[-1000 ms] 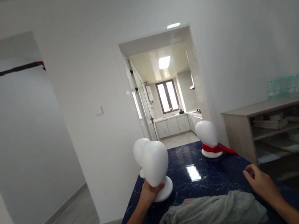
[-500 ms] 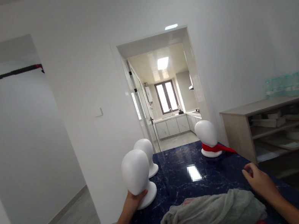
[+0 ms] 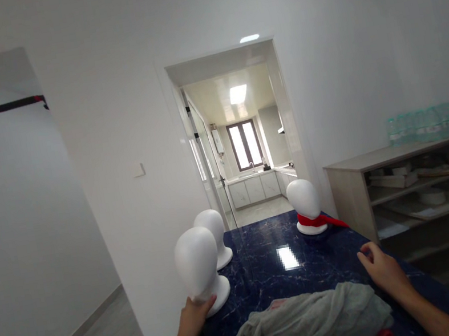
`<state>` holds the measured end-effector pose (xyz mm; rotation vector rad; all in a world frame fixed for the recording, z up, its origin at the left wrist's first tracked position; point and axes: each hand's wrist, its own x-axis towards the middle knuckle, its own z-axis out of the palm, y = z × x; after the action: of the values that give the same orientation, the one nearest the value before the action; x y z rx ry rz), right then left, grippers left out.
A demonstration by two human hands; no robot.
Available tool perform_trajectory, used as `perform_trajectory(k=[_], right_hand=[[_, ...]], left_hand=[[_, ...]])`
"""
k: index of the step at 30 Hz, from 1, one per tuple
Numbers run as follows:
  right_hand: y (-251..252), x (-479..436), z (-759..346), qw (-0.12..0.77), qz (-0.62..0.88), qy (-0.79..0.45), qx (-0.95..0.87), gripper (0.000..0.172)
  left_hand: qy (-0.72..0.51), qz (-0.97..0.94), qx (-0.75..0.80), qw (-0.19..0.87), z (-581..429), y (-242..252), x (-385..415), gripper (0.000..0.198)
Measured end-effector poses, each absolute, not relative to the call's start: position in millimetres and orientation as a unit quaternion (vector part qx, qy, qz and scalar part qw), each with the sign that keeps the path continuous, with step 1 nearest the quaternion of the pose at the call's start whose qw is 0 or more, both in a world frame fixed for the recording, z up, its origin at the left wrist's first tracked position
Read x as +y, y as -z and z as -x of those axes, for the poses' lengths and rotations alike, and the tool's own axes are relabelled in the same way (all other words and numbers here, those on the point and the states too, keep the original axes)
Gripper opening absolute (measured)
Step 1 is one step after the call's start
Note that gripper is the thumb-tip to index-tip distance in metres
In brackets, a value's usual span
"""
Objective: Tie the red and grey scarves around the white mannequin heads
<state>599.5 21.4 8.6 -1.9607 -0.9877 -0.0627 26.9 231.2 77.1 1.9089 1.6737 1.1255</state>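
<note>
Worn on your head, the camera faces forward and down across the blue table (image 3: 253, 270). Your left hand (image 3: 192, 316) and right hand (image 3: 382, 265) are near it, the kitchen (image 3: 255, 190) far beyond.

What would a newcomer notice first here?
Probably the white mannequin head at the dark blue table's left edge, held low by the left grip, with a second head just behind. The third head, at the far right, has red cloth at its neck; grey cloth lies heaped at the near end.
</note>
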Motion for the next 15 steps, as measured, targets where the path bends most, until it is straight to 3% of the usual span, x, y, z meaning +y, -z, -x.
perform_trajectory(k=[3,5,8,12,15], right_hand=[[-10.1,21.7,-596.1,0.45,0.797,0.032,-0.402,0.031],[-13.1,21.7,-593.0,0.44,0.802,0.037,-0.403,0.028],[-18.3,20.9,-588.4,0.421,0.813,0.031,-0.401,0.026],[-22.2,17.5,-583.3,0.414,0.818,0.027,-0.399,0.027],[-22.8,14.8,-580.1,0.425,0.809,0.031,-0.404,0.027]], left_hand=[[-0.372,-0.64,0.634,0.222,-27.9,-63.5,200.7,0.091],[-0.412,-0.639,0.62,0.196,-37.6,-56.7,172.4,0.099],[-0.419,-0.749,0.48,0.182,-70.6,-59.3,125.4,0.087],[-0.203,-0.944,0.219,0.138,-136.4,-85.4,78.3,0.086],[-0.079,-0.992,0.069,0.071,-181.4,-105.8,61.9,0.057]])
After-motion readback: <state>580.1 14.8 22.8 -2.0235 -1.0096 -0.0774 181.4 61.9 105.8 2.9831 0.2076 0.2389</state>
